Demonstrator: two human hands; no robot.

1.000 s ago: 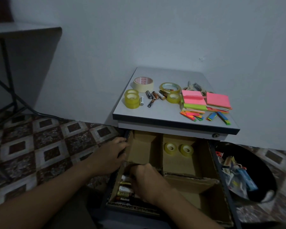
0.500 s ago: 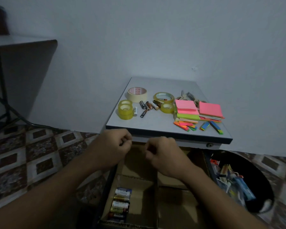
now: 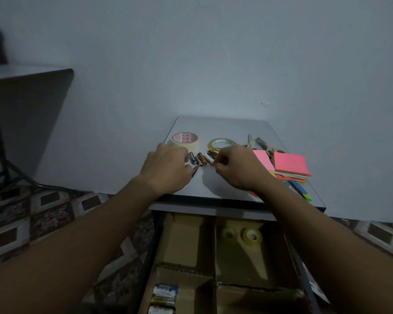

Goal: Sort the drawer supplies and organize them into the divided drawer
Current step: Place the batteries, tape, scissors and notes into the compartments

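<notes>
Both my hands are on the grey cabinet top among loose batteries. My left hand lies curled over the spot left of them, its fingertips touching one slanted battery; what it covers is hidden. The thumb and forefinger of my right hand pinch the end of a white battery. Below, the open drawer has cardboard dividers. Two small tape rolls lie in its back right compartment and several batteries in the front left one.
A masking tape roll and a clear tape ring lie behind my hands. Scissors, pink sticky notes and coloured index flags fill the top's right side. A dark table stands at the left.
Both hands rose out of the drawer's front left compartment, leaving batteries there, and moved up onto the cabinet top to the loose batteries. The view tilted upward.
</notes>
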